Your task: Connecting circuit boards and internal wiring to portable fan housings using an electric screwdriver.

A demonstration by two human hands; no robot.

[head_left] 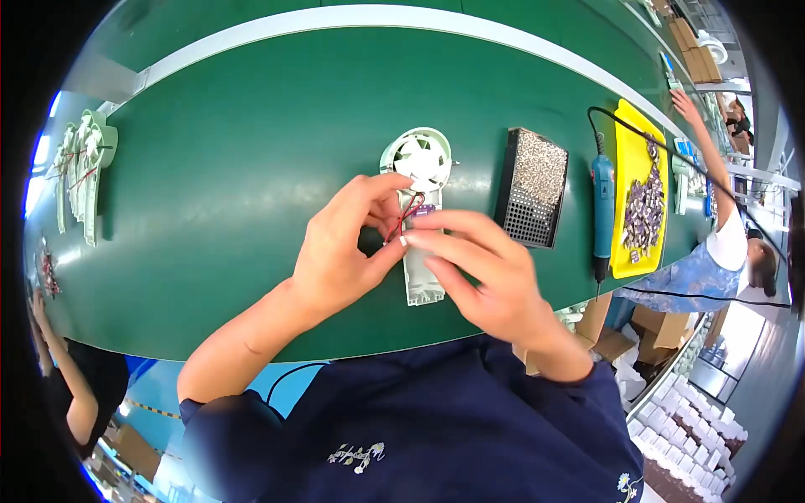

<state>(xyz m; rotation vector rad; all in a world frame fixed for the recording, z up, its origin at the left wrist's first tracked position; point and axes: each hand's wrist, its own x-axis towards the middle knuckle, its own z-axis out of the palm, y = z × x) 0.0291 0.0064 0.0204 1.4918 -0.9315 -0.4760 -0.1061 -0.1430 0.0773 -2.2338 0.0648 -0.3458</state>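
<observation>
A pale green fan housing (386, 159) with white blades lies on the green table, its open handle half (424, 285) pointing toward me. A small purple circuit board (426, 210) sits in the handle, partly behind my fingers. Red and black wires (406, 216) run out near the blades, and my left hand (331, 247) has them between its curled fingers and thumb. From the other side my right hand (495, 272) reaches over the handle, its fingertips touching the wire end by my left thumb. Its own thumb stands apart, and the hand is slightly blurred.
Right of the fan lies a black perforated tray of small metal screws (541, 163). Beyond it are a teal electric screwdriver (602, 201) with a black cable and a yellow tray (622, 260) of purple boards. Fan shells (84, 168) stand far left. Co-workers sit at both sides.
</observation>
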